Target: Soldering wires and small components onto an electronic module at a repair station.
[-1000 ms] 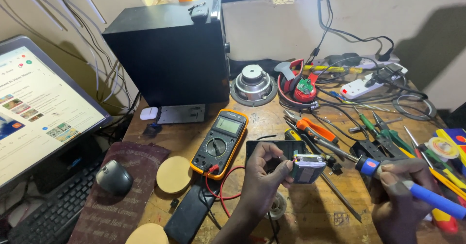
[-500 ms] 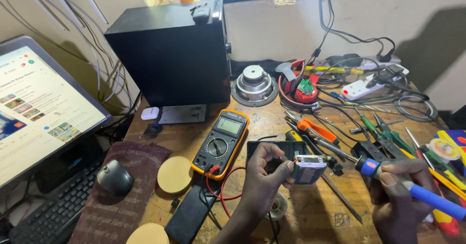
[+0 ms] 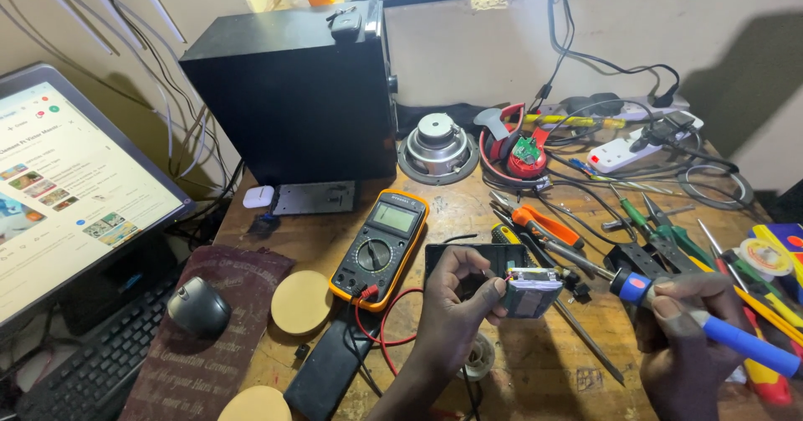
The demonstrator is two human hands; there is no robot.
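Observation:
My left hand (image 3: 452, 304) pinches a small silver-grey battery pack (image 3: 532, 291) with thin wires at its top edge, held just above the wooden bench (image 3: 544, 371). My right hand (image 3: 682, 337) grips a blue-handled soldering iron (image 3: 711, 325); its metal tip points left and ends near the pack's upper right corner. Whether the tip touches the pack cannot be told. A black flat device (image 3: 468, 258) lies behind the pack.
An orange multimeter (image 3: 381, 245) with red leads lies left of my hands. Behind it stand a black speaker box (image 3: 293, 94), a loose speaker cone (image 3: 437, 145) and a power strip (image 3: 636, 145). Pliers and screwdrivers (image 3: 652, 228) crowd the right. A monitor (image 3: 67, 187), mouse (image 3: 198, 305) and keyboard sit left.

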